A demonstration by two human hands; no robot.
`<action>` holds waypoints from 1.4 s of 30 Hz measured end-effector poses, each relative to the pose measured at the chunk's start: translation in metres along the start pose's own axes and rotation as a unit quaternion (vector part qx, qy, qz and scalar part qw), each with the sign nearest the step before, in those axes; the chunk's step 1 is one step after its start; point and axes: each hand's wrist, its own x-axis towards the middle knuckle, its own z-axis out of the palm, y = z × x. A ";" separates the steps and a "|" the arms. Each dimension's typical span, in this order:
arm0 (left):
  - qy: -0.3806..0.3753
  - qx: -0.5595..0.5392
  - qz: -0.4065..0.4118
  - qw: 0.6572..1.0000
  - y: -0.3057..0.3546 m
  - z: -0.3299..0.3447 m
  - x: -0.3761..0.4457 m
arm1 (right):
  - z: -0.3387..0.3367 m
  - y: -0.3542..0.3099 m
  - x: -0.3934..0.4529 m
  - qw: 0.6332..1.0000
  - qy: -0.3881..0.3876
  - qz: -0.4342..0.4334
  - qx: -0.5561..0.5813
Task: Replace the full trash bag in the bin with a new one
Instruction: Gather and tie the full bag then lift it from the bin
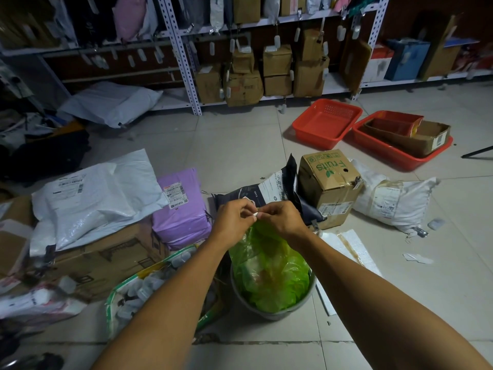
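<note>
A grey round bin (269, 312) stands on the tiled floor below my arms. Inside it is a full translucent green trash bag (269, 271), its top gathered up above the rim. My left hand (233, 218) and my right hand (281, 218) meet just above the bag, both pinching its gathered top between fingertips. A small white bit shows between my fingers. The bag's contents show only as pale shapes through the plastic.
Parcels crowd the floor: a white mailer (93, 193), a purple package (181, 209), a "Fruits" cardboard box (329, 182), a dark mailer (261, 190). A green-edged sack of small items (144, 287) leans left of the bin. Red trays (326, 122) and metal shelving (184, 57) stand beyond.
</note>
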 end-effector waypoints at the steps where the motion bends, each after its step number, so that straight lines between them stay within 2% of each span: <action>1: -0.004 -0.005 -0.005 1.000 -0.001 0.000 0.000 | 0.000 0.001 0.000 1.000 0.002 0.006 0.012; 3: -0.001 -0.012 -0.020 1.000 -0.001 0.000 -0.001 | 0.002 0.002 0.002 1.000 0.005 0.015 0.010; 8: 0.047 -0.025 -0.066 0.996 0.005 0.002 -0.004 | 0.009 0.008 0.009 0.992 -0.005 -0.015 -0.122; 10: 0.063 -0.029 -0.075 0.995 0.006 0.002 -0.003 | 0.012 0.008 0.008 0.991 -0.013 -0.014 -0.134; 19: 0.063 0.002 -0.061 0.996 0.004 0.005 -0.001 | 0.009 -0.009 -0.007 0.996 -0.079 0.046 0.015; 27: 0.037 0.000 -0.045 0.998 -0.003 0.008 -0.002 | -0.002 -0.010 0.002 0.977 -0.151 0.150 0.014; 32: 0.036 -0.018 -0.034 0.999 -0.008 0.009 -0.007 | 0.000 -0.010 0.007 0.968 -0.128 0.206 0.062; 37: 0.043 -0.011 -0.017 0.999 -0.010 0.010 -0.007 | -0.002 -0.013 0.007 0.964 -0.146 0.220 0.022; 42: 0.040 -0.003 -0.013 0.999 -0.011 0.013 -0.007 | -0.006 -0.014 0.006 0.956 -0.141 0.247 0.079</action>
